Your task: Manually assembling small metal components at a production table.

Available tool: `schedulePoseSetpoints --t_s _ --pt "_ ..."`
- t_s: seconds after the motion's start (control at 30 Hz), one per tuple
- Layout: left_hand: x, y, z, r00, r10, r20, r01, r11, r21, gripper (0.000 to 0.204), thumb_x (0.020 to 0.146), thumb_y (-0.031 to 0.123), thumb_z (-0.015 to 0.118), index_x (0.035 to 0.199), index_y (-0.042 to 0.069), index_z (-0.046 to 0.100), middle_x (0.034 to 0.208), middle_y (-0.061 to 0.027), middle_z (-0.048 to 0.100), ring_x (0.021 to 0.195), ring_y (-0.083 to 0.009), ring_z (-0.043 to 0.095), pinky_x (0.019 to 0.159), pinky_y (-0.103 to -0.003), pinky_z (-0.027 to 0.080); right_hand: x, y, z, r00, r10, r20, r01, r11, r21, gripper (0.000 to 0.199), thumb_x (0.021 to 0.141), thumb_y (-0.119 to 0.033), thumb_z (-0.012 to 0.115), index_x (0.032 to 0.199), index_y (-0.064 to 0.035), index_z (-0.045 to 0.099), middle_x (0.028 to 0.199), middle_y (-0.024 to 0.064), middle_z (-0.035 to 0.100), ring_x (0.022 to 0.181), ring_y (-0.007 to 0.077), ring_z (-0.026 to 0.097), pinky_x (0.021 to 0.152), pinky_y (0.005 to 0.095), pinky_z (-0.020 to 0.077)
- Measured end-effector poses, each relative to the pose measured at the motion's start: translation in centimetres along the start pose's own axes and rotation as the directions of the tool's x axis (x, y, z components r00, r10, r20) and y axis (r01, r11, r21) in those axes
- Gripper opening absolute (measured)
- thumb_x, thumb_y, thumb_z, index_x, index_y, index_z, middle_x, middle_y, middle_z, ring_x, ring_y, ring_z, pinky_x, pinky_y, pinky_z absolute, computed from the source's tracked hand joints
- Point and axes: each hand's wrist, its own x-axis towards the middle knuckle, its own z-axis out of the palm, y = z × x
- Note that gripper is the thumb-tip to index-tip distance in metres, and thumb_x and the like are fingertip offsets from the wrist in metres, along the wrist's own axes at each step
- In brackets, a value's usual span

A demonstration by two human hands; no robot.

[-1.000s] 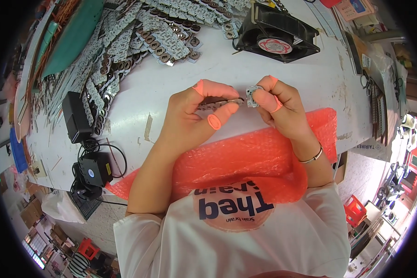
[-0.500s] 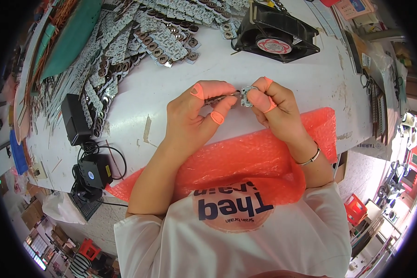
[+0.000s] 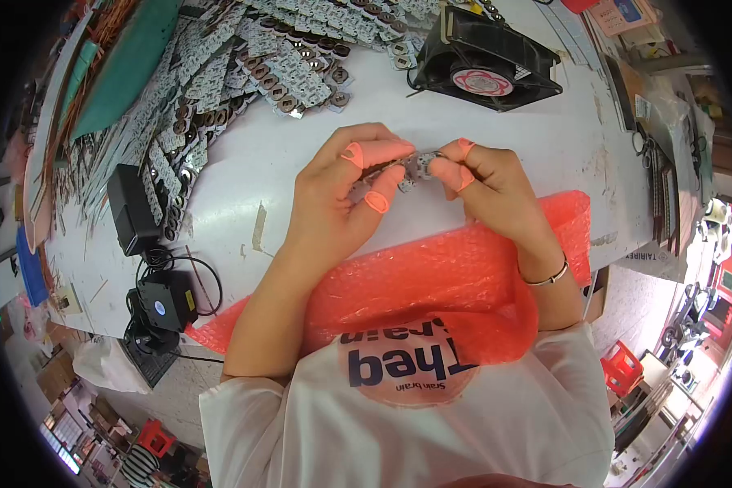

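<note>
My left hand (image 3: 342, 179), orange finger cots on thumb and forefinger, pinches a narrow circuit board strip, mostly hidden by the fingers. Facing it, my right hand (image 3: 490, 180), also in orange cots, grips a small grey-white circuit board (image 3: 422, 165) between thumb and forefinger. The two fingertips' grips nearly meet above the white table (image 3: 301, 236). Just under the left thumb tip shows another small board piece (image 3: 407, 185); whether it is joined to the strip, I cannot tell. A red bubble wrap sheet (image 3: 415, 285) lies beneath my forearms.
A large pile of circuit board strips (image 3: 281, 77) with round metal parts covers the far left. At the far right of it stands a black fan (image 3: 488, 69). A black adapter box (image 3: 167, 299) with cables sits at the left edge, near an upright black box (image 3: 132, 210).
Both hands have shifted slightly left, and the right fingers and board have tilted. A small board piece now shows below the left thumb tip.
</note>
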Motion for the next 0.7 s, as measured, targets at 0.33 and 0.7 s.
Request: schedulePoseSetpoints --t_s 0.33,0.7 --pt "-0.2 0.1 -0.2 0.93 -0.352 0.108 0.368 0.891 -0.264 0.02 0.084 0.002 0.066 0.104 0.002 0.063 0.087 -0.0053 0.067 0.077 -0.0092 0.062 0.069 -0.022 0.05 -0.4 0.2 -0.9 0.98 -0.187 0.067 0.196 0.963 -0.184 0.024 0.093 -0.018 0.057 0.082 0.0021 0.062 0.06 0.0013 0.052 0.056 0.0081 0.045 0.05 0.0234 0.0372" --pt "-0.2 0.6 -0.4 0.902 -0.368 0.226 0.43 0.807 -0.405 0.019 0.086 0.002 0.063 0.104 0.0 0.059 0.096 -0.0083 0.062 0.079 -0.0122 0.065 0.069 -0.024 0.052 -0.4 0.2 -1.2 0.98 -0.171 0.105 0.174 0.985 -0.02 0.023 0.092 -0.016 0.058 0.081 0.0026 0.063 0.059 0.0031 0.054 0.053 0.0093 0.046 0.051 0.0239 0.04"
